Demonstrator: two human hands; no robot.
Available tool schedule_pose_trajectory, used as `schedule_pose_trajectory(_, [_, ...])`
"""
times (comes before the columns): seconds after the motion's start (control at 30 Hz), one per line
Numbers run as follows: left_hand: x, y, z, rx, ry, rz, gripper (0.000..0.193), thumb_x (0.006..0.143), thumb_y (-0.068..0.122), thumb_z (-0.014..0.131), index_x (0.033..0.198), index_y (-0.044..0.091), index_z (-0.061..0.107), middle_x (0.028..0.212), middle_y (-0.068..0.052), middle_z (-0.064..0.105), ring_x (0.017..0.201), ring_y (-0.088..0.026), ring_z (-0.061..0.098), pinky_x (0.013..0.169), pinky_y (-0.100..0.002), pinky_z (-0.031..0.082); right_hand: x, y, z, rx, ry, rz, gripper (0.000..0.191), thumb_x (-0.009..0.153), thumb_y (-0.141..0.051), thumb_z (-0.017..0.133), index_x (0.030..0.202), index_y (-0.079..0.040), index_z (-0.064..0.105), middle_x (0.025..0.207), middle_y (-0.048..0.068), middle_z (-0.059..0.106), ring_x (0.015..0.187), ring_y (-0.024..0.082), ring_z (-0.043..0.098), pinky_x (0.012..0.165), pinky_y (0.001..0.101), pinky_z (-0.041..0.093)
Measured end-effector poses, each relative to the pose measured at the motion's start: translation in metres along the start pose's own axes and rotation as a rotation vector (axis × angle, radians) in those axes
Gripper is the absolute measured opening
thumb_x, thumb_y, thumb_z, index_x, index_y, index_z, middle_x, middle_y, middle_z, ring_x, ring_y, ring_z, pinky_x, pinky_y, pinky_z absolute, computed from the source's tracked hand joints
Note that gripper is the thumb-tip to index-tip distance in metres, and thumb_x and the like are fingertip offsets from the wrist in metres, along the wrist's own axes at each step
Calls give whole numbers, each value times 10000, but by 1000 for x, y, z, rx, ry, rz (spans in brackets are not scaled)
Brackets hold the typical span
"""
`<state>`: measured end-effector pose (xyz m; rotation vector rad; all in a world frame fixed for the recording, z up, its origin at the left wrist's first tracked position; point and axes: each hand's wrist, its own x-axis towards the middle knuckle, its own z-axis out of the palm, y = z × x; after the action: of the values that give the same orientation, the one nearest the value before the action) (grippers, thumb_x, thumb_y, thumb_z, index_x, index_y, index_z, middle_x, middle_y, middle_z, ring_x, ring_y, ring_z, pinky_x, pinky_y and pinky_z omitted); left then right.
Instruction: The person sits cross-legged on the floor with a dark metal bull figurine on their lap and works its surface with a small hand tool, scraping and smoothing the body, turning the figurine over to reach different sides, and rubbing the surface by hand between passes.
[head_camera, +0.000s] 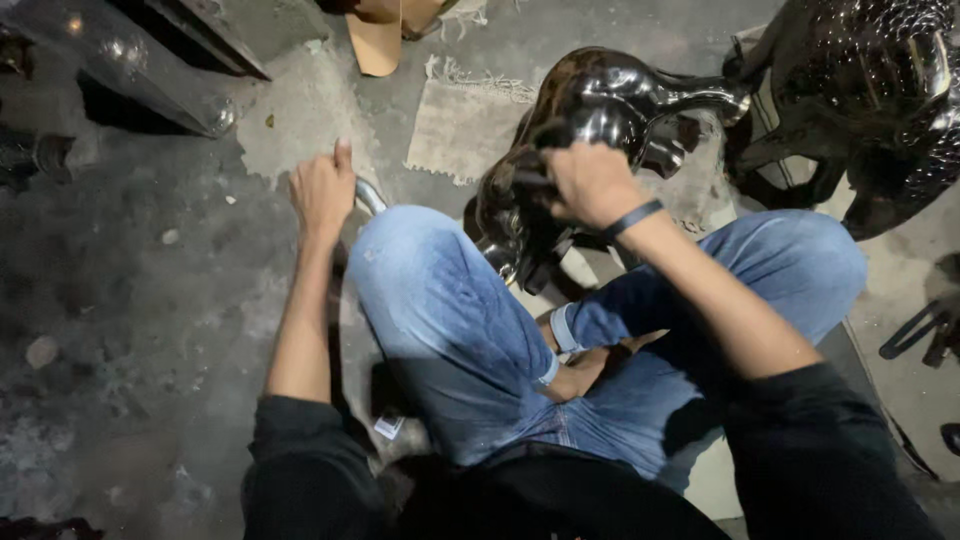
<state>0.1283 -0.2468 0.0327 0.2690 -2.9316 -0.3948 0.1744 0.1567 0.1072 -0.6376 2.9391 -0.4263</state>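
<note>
— Where are your hands?

— Sitting on the concrete floor (150, 300), legs crossed, blue jeans (450, 320). My right hand (592, 183) is on top of a glossy black figure (600, 105), a polished animal-like shape standing on the floor just past my knees. Fingers curled together and clamped on a dark fold at the figure's back; I cannot tell whether that fold is a cloth or part of the figure. Dark band (632, 218) on that wrist.

— And the left?

— Left hand (322, 190) is out to the side, beside my left knee. Fingers closed into a fist, thumb up, wrapped on a slim shiny metal piece (370, 196) whose end shows just under the hand. Most of it is hidden by hand and knee; can't name it.

— Where does the figure sit against the rest?

— Between my knees and a frayed pale rag (455, 130) lying flat on the floor, touching or just beside the rag's right edge. A long curved limb of it reaches right towards a second, bigger dark glossy figure (870, 100) at the top right corner, textured with small bumps.

— Anything else near?

— A clear glassy tube-like thing (120, 70) lies slanted at top left, well apart from both hands. A tan leather-like scrap (380, 40) at the top edge. Dark clip-like tools (925, 330) at the right edge.
</note>
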Motion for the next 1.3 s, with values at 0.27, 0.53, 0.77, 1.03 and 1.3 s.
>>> schedule_pose_trajectory(0.27, [-51,-26,15,-41,82,-84,663,1108,471,393,896,-36,765,878,-324,694,866,-553,630,860,-624,455,-47,-45,17,131,-5,34,372,788,-249,827,1089,-107,660,851,155,675,809,414,675,688,523,532])
schedule_pose_trajectory(0.53, [-86,-44,25,-95,74,-127,669,1136,471,370,914,-34,747,896,-321,680,869,-542,626,844,-617,460,-81,-64,40,214,90,18,464,755,-258,827,1171,-127,670,789,164,641,736,412,636,611,545,494])
schedule_pose_trajectory(0.77, [-131,-79,63,-182,207,-76,651,1133,424,397,809,-47,707,780,-311,655,744,-522,620,699,-614,437,-106,-78,68,357,109,86,516,749,-251,803,1243,-162,683,868,171,665,837,410,641,678,535,509])
schedule_pose_trajectory(1.03, [-142,-88,70,-304,169,-118,619,1139,436,402,900,-34,727,750,-288,647,699,-492,622,664,-566,459,-108,-93,47,510,122,132,489,808,-311,817,1213,-79,670,957,193,722,907,408,665,725,512,522])
schedule_pose_trajectory(1.3, [-121,-69,63,-477,188,-286,550,1090,453,488,824,6,668,606,-178,552,550,-291,522,591,-448,444,-102,-41,3,768,4,607,442,825,-272,789,1217,-126,647,881,130,756,786,222,737,702,341,573])
